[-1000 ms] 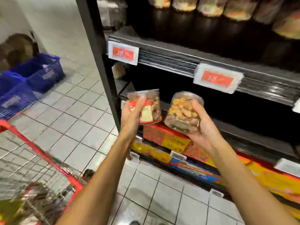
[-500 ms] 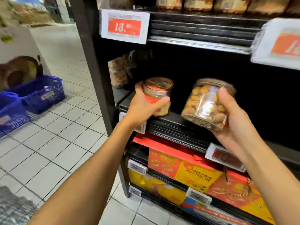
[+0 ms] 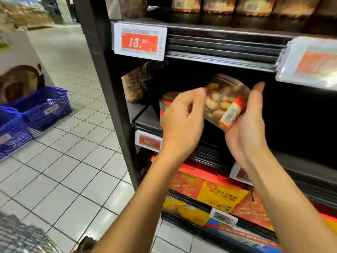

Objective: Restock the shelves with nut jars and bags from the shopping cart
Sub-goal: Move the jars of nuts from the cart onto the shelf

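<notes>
shelf [image 3: 145, 116]: black, middle tier | on it I'm seeing a red-lidded jar [image 3: 166, 104] near the left end | nut bag [image 3: 135, 84] just left of that

Pale tiled floor [image 3: 73, 170] — blue baskets [image 3: 45, 108] at its edge

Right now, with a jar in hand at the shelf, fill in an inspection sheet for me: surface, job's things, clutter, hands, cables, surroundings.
Surface: black middle shelf, dark further in.
Job's things: clear nut jar, tilted, held above the shelf; red-lidded jar at the shelf's front, base hidden; nut bag at the back left.
Clutter: red and yellow boxes on the shelf below; price tag reading 18.
Hands: right hand grips the clear nut jar; left hand is curled in front of the red-lidded jar, grip unclear.
Cables: nothing seen.
Surroundings: tiled floor, blue baskets, cart mesh at bottom left.
</notes>
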